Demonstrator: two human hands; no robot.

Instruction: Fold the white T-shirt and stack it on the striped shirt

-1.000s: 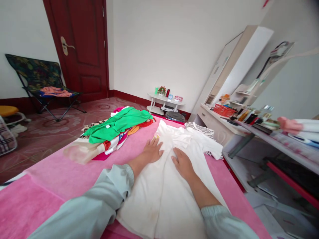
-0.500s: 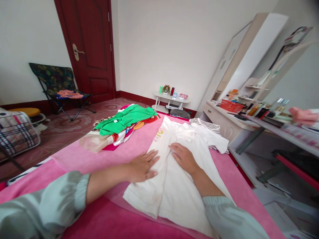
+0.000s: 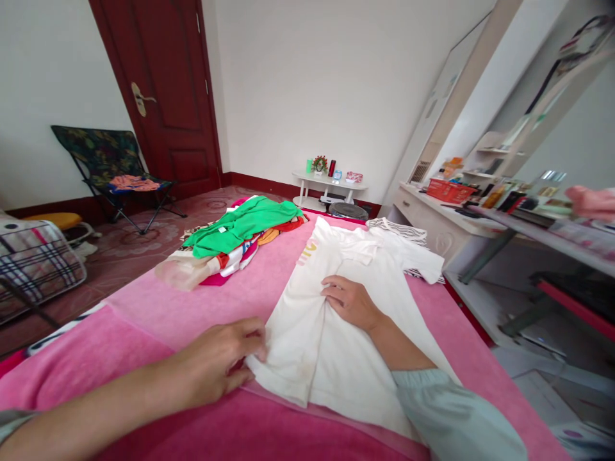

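A white T-shirt (image 3: 365, 358) lies spread on the pink bedcover, its left side folded over the middle. Part of a colored print shows near the collar. At the lower left corner of the shirt, my left hand (image 3: 230, 358) has its fingers closed on the edge of the cloth. My right hand (image 3: 353, 302) rests on the middle of the shirt, fingers curled and drawn together at the edge of the folded-over part. The fingertips there are partly hidden, and they seem to pinch the fabric.
A heap of clothes topped by a green garment (image 3: 245, 224) lies on the pink bedcover (image 3: 192, 314) to the left. Striped fabric (image 3: 401, 232) shows beyond the shirt. A dressing table (image 3: 423, 202) stands on the right, a folding chair (image 3: 103, 153) at the left.
My left hand has moved left and down from lying flat on the shirt to gripping its lower left corner. My right hand stays in place, its fingers more curled.
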